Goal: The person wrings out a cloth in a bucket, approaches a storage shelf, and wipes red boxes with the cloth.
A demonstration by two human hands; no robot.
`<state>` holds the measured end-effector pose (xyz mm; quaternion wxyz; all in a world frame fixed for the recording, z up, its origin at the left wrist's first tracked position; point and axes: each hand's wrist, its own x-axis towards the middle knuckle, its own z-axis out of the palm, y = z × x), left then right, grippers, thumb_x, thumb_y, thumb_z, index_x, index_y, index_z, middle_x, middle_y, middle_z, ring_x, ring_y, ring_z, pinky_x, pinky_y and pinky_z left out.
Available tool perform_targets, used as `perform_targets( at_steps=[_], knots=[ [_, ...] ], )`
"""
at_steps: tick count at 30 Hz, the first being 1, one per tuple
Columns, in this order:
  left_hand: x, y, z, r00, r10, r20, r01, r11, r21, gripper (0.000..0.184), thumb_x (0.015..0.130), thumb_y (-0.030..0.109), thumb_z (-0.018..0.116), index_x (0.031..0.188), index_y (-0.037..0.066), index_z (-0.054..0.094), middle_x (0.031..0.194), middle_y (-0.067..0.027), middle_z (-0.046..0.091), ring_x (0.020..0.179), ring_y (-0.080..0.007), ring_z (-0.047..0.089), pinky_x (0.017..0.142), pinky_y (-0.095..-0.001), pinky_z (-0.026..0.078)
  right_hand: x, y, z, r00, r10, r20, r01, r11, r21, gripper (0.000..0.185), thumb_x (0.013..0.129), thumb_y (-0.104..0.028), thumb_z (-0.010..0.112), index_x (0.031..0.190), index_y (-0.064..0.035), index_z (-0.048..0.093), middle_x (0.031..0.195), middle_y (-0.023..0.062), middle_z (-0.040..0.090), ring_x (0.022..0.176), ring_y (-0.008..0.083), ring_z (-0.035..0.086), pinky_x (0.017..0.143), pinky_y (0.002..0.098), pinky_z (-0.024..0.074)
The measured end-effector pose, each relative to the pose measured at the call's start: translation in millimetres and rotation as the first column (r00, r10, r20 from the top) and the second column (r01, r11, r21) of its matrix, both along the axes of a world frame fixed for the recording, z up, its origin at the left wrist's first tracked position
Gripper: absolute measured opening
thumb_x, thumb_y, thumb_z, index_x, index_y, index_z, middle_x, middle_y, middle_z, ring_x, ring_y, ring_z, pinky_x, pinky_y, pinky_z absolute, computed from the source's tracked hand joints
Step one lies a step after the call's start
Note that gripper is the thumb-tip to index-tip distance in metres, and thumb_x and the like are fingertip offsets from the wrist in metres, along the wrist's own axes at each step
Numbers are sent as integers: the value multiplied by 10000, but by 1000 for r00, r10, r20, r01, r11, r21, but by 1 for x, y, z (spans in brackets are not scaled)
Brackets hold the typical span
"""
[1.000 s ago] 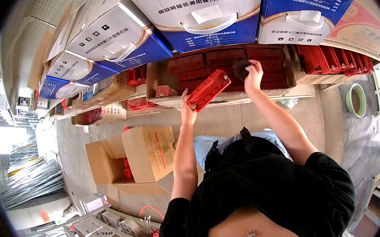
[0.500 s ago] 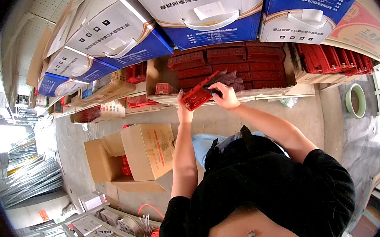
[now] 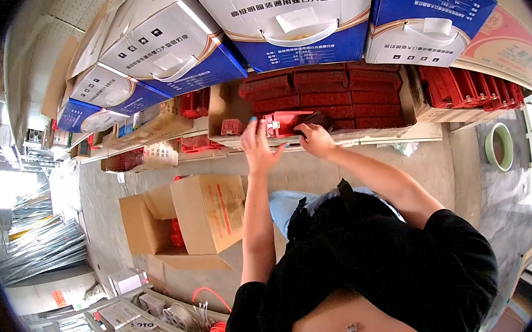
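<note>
A red plastic box is tilted at the front edge of a cardboard carton filled with stacked red boxes. My left hand is at its left end, fingers apart, thumb pointing right. At its right side, my right hand has its fingers closed on a dark cloth, which lies against the red box. A small red piece sits in the carton's left corner.
Blue and white cartons line the shelf above. An open cardboard box with red items inside stands on the floor at left. More red boxes fill a carton at right. A green bucket stands far right.
The red box has turned and now lies more level, nearer the carton's edge. My left hand has opened beside it. My right hand has moved left and down with the dark cloth.
</note>
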<state>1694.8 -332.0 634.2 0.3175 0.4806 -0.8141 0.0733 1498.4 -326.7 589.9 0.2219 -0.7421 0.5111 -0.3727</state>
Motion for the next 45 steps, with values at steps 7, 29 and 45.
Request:
perform_targets(
  at_steps=[7, 29, 45],
  knots=[
    [-62, 0, 0, 939, -174, 297, 145, 983, 117, 617, 697, 248, 662, 1266, 80, 491, 1070, -71, 594, 968, -225, 546, 1068, -492, 254, -21, -23, -17, 911, -84, 404, -95, 910, 403, 396, 731, -131, 574, 1108, -26, 510, 960, 223, 627, 912, 339, 620, 793, 375, 488],
    [-57, -19, -25, 894, -112, -434, 173, 980, 102, 409, 592, -117, 456, 931, 60, 600, 984, -108, 534, 991, -288, 500, 959, -421, 348, -38, -67, 9, 967, -230, -113, 244, 961, 130, 187, 807, -252, 607, 791, -66, 587, 834, 100, 584, 767, 317, 604, 689, 433, 498],
    [7, -29, 20, -213, -80, -974, 384, 910, -159, 374, 751, -88, 372, 1076, 27, 516, 1063, -82, 542, 927, -188, 551, 858, -315, 459, -48, -51, 31, 997, -76, 17, 77, 992, -98, 144, 831, -162, 595, 832, -40, 521, 896, 129, 530, 737, 329, 590, 608, 416, 514]
  ],
)
